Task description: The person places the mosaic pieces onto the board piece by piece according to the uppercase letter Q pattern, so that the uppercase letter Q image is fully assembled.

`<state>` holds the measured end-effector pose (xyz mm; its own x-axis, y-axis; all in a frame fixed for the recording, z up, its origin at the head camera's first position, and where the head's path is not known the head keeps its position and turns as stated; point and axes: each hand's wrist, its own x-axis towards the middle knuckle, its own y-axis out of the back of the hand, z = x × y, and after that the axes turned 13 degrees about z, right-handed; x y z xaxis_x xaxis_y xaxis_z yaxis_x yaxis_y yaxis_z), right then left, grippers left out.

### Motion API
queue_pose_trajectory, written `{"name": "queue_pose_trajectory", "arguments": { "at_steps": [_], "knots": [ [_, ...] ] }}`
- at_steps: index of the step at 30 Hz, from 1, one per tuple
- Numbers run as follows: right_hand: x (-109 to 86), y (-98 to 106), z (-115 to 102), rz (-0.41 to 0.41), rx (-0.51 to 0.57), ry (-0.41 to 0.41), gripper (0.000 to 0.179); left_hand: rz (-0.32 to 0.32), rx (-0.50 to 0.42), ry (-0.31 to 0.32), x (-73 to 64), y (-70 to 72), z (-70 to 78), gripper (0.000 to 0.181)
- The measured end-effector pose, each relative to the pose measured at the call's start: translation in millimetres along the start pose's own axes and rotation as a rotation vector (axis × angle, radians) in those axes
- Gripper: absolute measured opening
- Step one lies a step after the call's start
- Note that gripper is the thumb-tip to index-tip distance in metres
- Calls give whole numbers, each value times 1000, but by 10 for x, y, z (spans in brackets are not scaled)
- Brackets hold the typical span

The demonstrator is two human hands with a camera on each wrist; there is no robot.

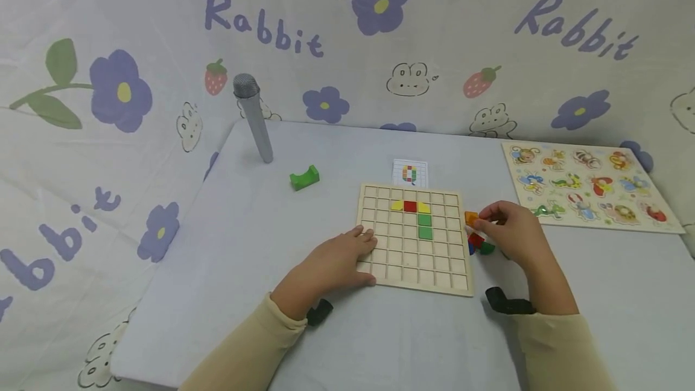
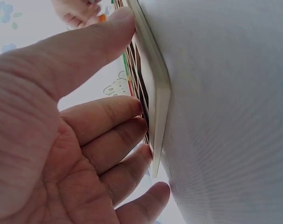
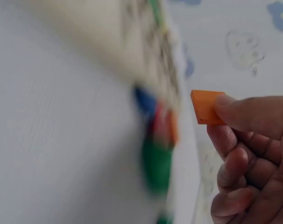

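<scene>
There's the table under both your hands, the board between them! Your left hand lies spread, fingers on the board's left edge; your right hand is pinched narrow near its right edge. The card sits ahead of both. Loose pieces huddle just left of your right hand, and between its thumb and finger, the orange tile!

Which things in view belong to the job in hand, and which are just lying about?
Likely in the job:
- orange tile, in the right hand's grip
- wooden grid board, left hand on its edge
- laid tiles
- loose tiles beside the board
- pattern card

Likely lying about:
- gray microphone
- green notched block
- insect puzzle board
</scene>
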<state>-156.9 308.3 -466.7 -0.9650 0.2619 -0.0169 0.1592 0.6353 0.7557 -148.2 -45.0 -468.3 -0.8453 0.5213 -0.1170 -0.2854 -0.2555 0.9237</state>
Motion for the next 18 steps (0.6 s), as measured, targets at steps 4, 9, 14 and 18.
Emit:
{"name": "queue_pose_trajectory", "arguments": {
  "at_steps": [4,9,14,18],
  "knots": [
    [36,-210,-352,-26,65,49,23,-3,-4,8,-4,-2,-15,85],
    [127,-569,-697,-109,106,131,17,-7,-15,9,1,4,-20,85],
    [204,-796,-830,-155,103,169,13,-11,-21,11,20,7,-19,85],
    [224,-880,-859,-166,89,167,12,-8,-13,9,24,-2,-27,84]
  ]
}}
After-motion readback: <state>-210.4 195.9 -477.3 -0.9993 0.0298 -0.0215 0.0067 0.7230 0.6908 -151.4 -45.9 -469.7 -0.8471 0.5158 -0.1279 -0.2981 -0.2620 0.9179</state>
